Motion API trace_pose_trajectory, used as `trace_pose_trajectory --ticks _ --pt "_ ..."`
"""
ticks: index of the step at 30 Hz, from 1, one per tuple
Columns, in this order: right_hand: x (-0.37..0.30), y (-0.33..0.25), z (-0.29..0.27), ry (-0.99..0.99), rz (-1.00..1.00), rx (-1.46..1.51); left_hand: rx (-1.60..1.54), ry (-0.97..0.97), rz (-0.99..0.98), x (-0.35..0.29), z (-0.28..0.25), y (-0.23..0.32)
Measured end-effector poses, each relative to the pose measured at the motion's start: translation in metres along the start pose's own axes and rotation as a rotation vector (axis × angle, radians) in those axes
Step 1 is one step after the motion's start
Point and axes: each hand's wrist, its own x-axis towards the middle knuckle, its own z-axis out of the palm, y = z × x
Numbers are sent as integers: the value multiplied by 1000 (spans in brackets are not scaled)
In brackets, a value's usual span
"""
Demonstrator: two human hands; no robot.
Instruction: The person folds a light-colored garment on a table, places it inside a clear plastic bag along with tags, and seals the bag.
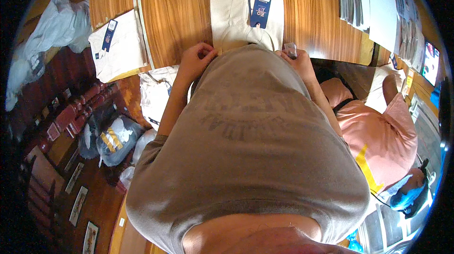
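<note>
A folded beige garment lies on the wood-grain table in front of me, its near edge hidden behind my shirt. Dark blue hang tags with a pale label rest on it, their string looped below. At the garment's near left corner, my left hand is closed, thumb and fingers pinching the fabric edge. My right hand is closed by the near right corner, with a small clear plastic piece in its fingers. Whether it also grips the cloth is hard to see.
Another tagged beige garment lies left of a table seam, near white plastic bags. Stacked papers or flat packs stand at the right. A person in pink is close on my right. Filled bags sit on the floor, left.
</note>
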Motion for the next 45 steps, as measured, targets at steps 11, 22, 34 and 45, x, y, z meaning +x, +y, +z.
trace_pose_trajectory --ticks 11,22,34,45 --pt "5 -12 -34 277 -344 -464 332 -51 -19 -1 -21 32" --pt "42 -221 -127 297 -641 346 -442 -406 587 71 24 220" --pt "88 -160 -88 247 -423 643 -544 -183 388 112 -32 174" --pt "83 -221 -103 -9 -687 -280 349 711 907 105 -141 248"
